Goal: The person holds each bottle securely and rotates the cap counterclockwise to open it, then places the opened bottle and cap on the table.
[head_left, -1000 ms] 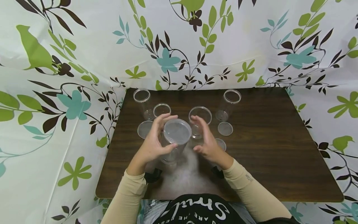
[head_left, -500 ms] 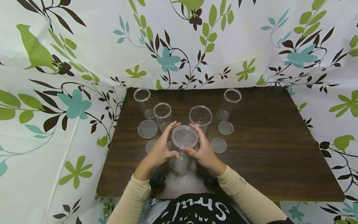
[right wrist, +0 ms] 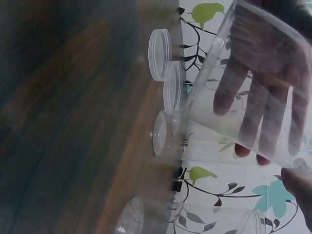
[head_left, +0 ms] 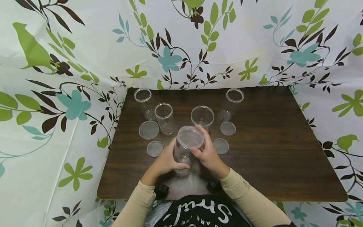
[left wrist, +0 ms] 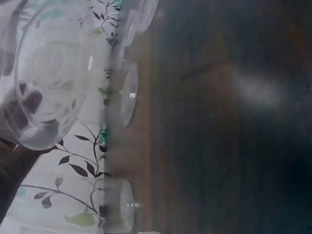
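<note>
A clear plastic jar with a frosted lid on its top is held between both hands over the near middle of the table, slightly tilted. Low around its body, my left hand grips it, thumb across the front. My right hand holds the top by the lid's right side, thumb at the near rim and fingers on the far side. Through the transparent wall of the jar, fingers show in the right wrist view. The jar's round base faces the left wrist camera.
Open clear jars stand behind: two on the left, a wider jar in the middle and another at back right. Loose lids lie at left and right on the brown table.
The lidded jar has come rightward and nearer the body. My right hand, apart from it a second ago, has closed on its top; my left hand has slid lower on the body.
</note>
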Demonstrator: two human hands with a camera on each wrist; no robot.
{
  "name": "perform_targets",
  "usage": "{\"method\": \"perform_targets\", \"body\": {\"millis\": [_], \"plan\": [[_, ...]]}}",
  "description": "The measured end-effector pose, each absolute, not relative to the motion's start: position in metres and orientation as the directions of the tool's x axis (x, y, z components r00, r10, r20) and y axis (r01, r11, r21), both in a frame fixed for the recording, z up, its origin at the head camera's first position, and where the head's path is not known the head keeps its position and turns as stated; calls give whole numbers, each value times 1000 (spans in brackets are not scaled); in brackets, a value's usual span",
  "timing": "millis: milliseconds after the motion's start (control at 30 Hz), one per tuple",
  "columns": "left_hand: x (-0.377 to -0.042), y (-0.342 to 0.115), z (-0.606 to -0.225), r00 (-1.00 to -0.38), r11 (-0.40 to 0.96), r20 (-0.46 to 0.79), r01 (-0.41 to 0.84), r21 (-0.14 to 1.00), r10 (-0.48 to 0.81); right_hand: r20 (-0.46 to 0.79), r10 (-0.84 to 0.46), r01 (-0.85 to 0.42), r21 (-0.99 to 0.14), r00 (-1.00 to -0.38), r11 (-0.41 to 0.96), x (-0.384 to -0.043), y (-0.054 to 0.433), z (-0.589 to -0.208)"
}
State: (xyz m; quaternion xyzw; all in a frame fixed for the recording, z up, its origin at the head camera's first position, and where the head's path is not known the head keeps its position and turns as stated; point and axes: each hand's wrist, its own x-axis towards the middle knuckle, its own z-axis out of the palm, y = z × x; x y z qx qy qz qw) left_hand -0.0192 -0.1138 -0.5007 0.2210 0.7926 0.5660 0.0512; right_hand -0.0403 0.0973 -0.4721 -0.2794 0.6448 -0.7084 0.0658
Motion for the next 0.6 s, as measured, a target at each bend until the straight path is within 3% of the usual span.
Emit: {"method": "perform_targets", "body": {"millis": [133,400,600], "plan": [[-18,-109,-502,-906,274,192,307,911,378,298,-468,-228,-953,-832,-201,-43,100,-473],[-17,-109,-501,-877,282,126,281,917,463,301,-563,-180,-949,-770,-260,-56,111,-480],[-13,-106,-503,-891,273,135,273,922,433,299,-593,-202,-953,-748,-226,-58,112,-480]]}}
